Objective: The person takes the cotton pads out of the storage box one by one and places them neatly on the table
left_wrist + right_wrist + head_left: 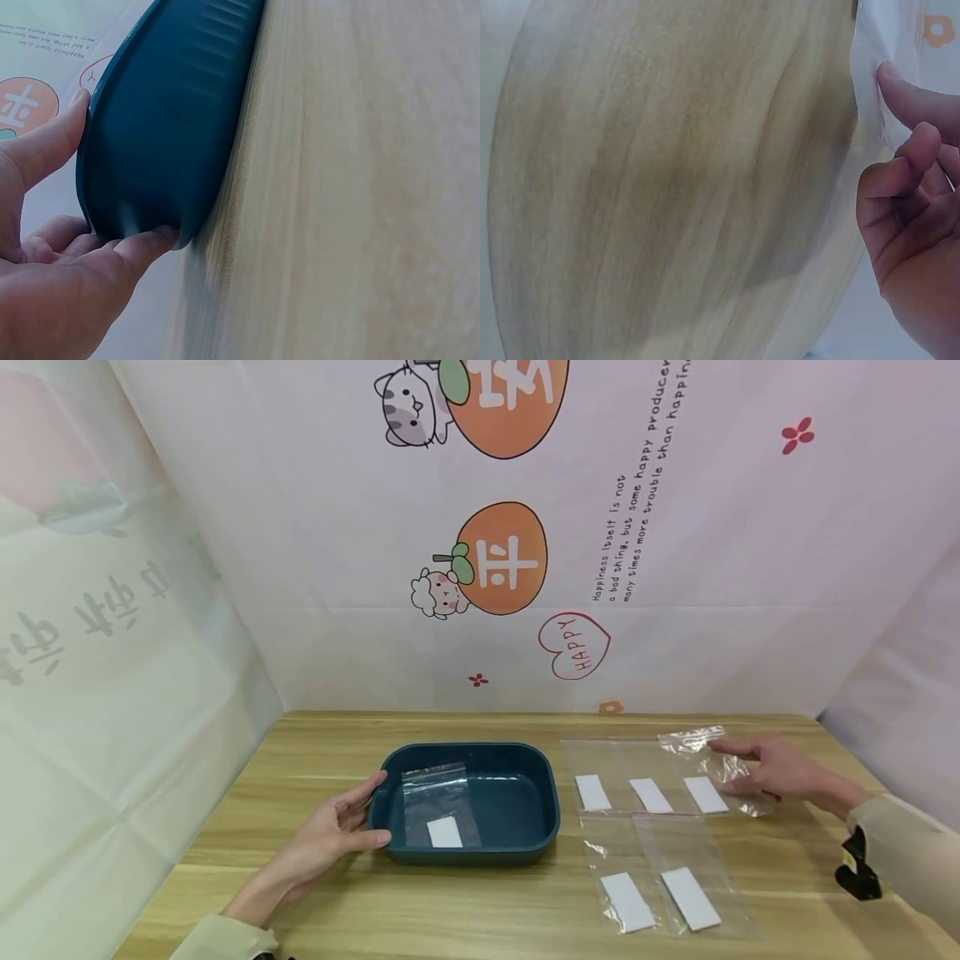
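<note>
My left hand grips the left end of a dark teal basin, thumb and fingers at its rim and wall. The left wrist view shows this hand against the basin's end wall. Inside the basin lies a clear zip bag with a white card. At the right, my right hand touches the rightmost clear zip bag of the upper row, index finger extended and thumb apart from it. In the right wrist view, its fingertip meets the raised plastic.
Two more zip bags with white cards lie beside it in the upper row. Below are two bags with white cards. All rest on a wood-grain table, with a printed white cloth behind and at the sides.
</note>
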